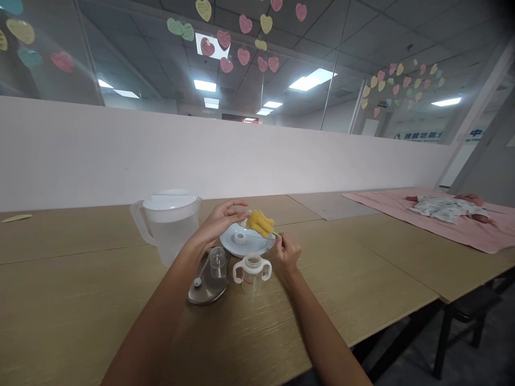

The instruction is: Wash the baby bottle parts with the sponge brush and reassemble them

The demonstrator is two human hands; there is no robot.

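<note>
Yellow sponge brush [260,223] with deeply lobed head and thin green stem, raised above the far right rim of a pale plate [257,249], tilted with stem end lower and toward the right. Small clear piece [243,219] right at the head's left end, partly hidden, exact form too blurred to tell. White ring [240,237] lying on the plate, left of its middle, hole showing. Two-handled bottle [252,280] upright on the table [346,300], just beside the plate's near rim, translucent, open-topped, white-handled, red marking on its front.
</note>
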